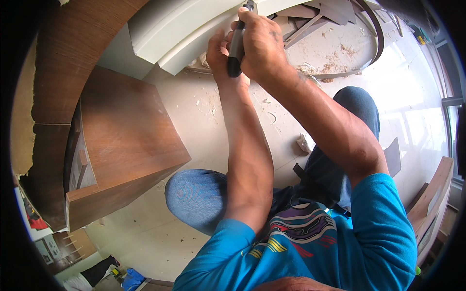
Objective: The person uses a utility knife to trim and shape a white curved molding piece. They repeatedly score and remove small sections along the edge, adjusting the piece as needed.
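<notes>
My right hand point(264, 46) is closed round a hand tool with a thick grey and black handle point(236, 51). The tool is held steeply, its dark upper end against the edge of a pale curved panel point(194, 36) at the top of the view; its working tip is too hard to see to tell its kind. Just left of the handle, my left hand point(219, 51) has its fingers curled in close to the panel's edge. The handle covers part of that hand, so what it grips, if anything, is hidden.
A brown wooden cabinet piece point(131, 140) stands on the tiled floor at left. Beyond my right hand lie a curved dark strip point(378, 36), board offcuts point(335, 12) and wood shavings point(335, 53). Wooden boards point(432, 194) lean at far right. A blue bag point(132, 280) lies lower left.
</notes>
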Demonstrator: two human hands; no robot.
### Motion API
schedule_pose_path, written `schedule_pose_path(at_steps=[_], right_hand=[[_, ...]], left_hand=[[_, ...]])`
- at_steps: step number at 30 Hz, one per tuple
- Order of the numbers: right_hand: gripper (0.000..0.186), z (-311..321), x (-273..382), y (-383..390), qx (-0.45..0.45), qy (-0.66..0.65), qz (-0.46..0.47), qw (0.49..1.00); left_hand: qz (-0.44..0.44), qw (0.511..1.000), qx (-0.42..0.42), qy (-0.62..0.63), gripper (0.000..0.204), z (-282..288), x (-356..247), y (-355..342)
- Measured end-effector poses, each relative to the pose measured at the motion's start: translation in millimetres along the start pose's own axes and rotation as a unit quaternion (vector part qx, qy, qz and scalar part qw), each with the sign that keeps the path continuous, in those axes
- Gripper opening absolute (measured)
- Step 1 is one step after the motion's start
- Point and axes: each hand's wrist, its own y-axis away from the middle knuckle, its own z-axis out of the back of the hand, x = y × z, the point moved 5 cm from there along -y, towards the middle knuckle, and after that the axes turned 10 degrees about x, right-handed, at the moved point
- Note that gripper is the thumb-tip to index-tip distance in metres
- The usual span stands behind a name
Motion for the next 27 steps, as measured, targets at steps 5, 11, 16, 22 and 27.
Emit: schedule_pose_path(at_steps=[5, 11, 16, 22, 27], right_hand=[[0.031, 5, -6, 6, -0.006, -0.047, -0.008, 0.999], [0.032, 26, -22, -26, 0.096, 0.177, 0.093, 0.975], [0.034, -4, 5, 5, 0.008, 0.005, -0.072, 0.997], [0.033, 10, -8, -22, 0.049, 0.086, 0.005, 0.995], [0.034, 4, 4, -9, 0.032, 0.058, -0.039, 0.997]], left_hand=[[0.027, 0.999, 0.02, 0.039, 0.049, 0, 4, -1], [-0.003, 1.0, -0.019, -0.008, 0.037, -5, 4, 1], [-0.014, 0.999, -0.021, -0.043, 0.035, 1, 1, -5], [-0.037, 0.998, -0.002, -0.049, 0.043, -9, 0, 1], [-0.026, 0.998, -0.025, -0.058, 0.044, -9, -2, 5]])
